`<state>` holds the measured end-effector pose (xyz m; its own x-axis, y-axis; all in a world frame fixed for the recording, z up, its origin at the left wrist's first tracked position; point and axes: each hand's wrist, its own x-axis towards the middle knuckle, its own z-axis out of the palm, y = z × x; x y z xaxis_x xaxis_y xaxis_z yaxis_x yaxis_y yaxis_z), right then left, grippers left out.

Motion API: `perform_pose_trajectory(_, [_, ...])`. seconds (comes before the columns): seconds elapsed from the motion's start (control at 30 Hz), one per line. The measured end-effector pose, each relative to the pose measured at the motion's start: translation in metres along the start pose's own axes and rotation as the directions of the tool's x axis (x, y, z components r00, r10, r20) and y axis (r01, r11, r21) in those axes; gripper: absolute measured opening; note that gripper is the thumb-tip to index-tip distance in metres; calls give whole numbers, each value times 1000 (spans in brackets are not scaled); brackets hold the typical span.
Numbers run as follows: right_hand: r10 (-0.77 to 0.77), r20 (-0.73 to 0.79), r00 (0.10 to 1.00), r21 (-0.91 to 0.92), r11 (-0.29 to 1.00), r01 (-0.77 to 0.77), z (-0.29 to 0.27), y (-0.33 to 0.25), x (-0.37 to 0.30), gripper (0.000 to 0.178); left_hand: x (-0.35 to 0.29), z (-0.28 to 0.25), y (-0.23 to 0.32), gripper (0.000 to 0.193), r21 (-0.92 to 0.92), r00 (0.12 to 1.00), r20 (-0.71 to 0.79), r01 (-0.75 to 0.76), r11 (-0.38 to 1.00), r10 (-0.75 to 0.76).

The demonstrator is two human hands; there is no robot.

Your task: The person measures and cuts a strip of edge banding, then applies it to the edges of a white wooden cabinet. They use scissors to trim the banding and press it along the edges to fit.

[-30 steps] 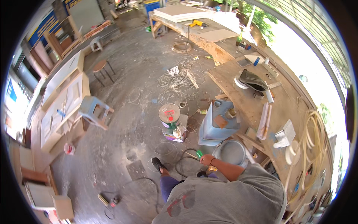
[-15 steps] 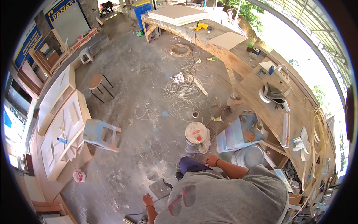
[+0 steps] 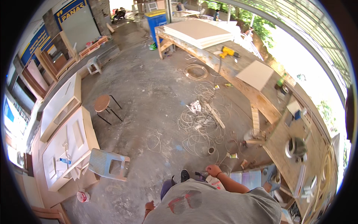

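My right hand (image 3: pixel 213 170) reaches forward past my body with its fingers curled together. A small dark bit shows at its fingertips, too small to name. Just below that wrist, the lidded pail with red marks (image 3: pixel 213 181) is mostly hidden by my arm and shirt. My left hand (image 3: pixel 149 205) hangs low beside my body, small in view and partly cut off by my shirt. Its fingers look bent, and nothing in them can be made out. One dark shoe (image 3: pixel 185 174) shows on the floor ahead of me.
Tangled pale strips (image 3: pixel 197 121) lie on the floor ahead. To the left are a blue-grey plastic stool (image 3: pixel 108 163), a round stool (image 3: pixel 101 103) and white cabinet frames (image 3: pixel 71 145). On the right runs a long workbench (image 3: pixel 278 140) bearing boards and a yellow power tool (image 3: pixel 228 52).
My view has shifted, so the bench, stools and strips sit lower in it. The lidded pail is now largely behind my body. My left hand has drawn closer to my side.
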<state>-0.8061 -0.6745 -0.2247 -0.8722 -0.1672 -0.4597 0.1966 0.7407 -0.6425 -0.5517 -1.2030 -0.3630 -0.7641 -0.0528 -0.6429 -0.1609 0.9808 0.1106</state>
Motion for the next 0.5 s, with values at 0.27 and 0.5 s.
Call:
perform_pose_trajectory(0.27, [-114,-258,959,137,979,153,-117,-108,208,19,156,-91,28,35,-32,983,150,110,993,-104])
perform_pose_trajectory(0.5, [141,-36,989,243,961,-129,-168,-90,314,14,320,-253,91,30,-127,994,110,-8,992,22])
